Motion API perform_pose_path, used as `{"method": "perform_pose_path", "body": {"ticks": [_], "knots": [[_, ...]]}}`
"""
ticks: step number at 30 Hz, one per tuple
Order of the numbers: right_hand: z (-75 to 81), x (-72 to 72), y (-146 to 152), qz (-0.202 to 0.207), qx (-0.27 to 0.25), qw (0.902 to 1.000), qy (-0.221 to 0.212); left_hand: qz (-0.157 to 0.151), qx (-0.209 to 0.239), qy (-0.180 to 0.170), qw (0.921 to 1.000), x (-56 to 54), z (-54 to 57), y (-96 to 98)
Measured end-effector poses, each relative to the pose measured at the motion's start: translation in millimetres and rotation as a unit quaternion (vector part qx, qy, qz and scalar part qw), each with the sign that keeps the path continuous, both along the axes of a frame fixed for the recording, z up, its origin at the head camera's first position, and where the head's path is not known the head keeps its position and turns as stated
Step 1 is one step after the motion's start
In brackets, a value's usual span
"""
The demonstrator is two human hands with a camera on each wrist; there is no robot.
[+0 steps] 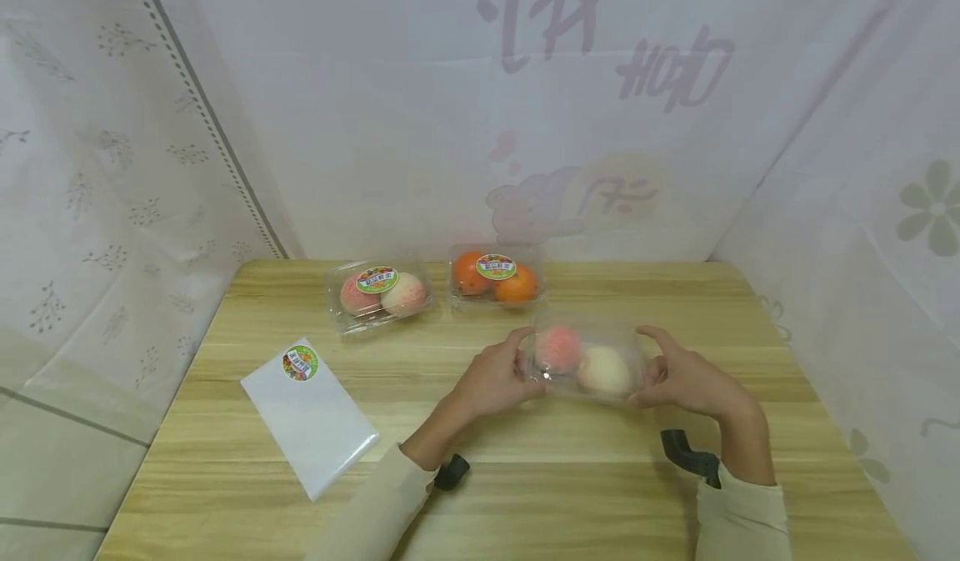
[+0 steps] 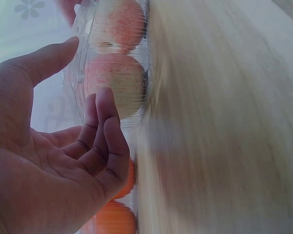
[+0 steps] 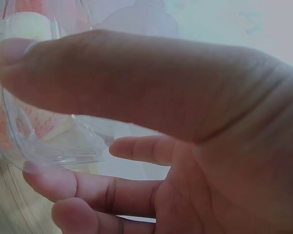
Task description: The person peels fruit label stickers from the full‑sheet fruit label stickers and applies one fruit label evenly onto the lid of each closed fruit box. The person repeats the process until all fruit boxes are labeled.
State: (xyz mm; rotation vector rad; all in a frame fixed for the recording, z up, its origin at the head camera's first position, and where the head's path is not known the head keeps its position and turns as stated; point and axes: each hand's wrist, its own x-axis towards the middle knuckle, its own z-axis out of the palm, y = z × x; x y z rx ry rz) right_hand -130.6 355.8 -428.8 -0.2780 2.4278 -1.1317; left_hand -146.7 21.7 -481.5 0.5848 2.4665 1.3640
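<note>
A clear plastic clamshell box (image 1: pixel 592 361) with two peaches (image 2: pixel 118 80) inside is held between my two hands, close over the right half of the table. My left hand (image 1: pixel 495 378) grips its left end, with the thumb at the lid's edge and the fingers by the side wall in the left wrist view. At the other end my right hand (image 1: pixel 686 378) pinches the corner, thumb above and fingertips below. No round label shows on this box's lid in the head view.
At the back of the wooden table (image 1: pixel 525 494) stand a labelled box of peaches (image 1: pixel 405 296) and a labelled box of orange fruit (image 1: pixel 516 284). A white sheet (image 1: pixel 318 428) bearing a round fruit sticker (image 1: pixel 300 363) lies at left. Patterned curtains (image 1: pixel 375 127) enclose the table.
</note>
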Motion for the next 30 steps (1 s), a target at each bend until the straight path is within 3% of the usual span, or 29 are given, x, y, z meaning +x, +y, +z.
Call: {"method": "perform_pose_path", "body": {"ticks": [22,30], "knots": [[-1.6,-6.7,-27,0.022,0.028,0.9992,0.018,0.023,0.013,-0.002,0.9997,9.4,-3.4,-26.5],[-6.5,-10.3,-38,0.032,0.006,0.9992,0.022,0.036,0.019,-0.003,0.9992,13.0,-3.6,-39.9]]}}
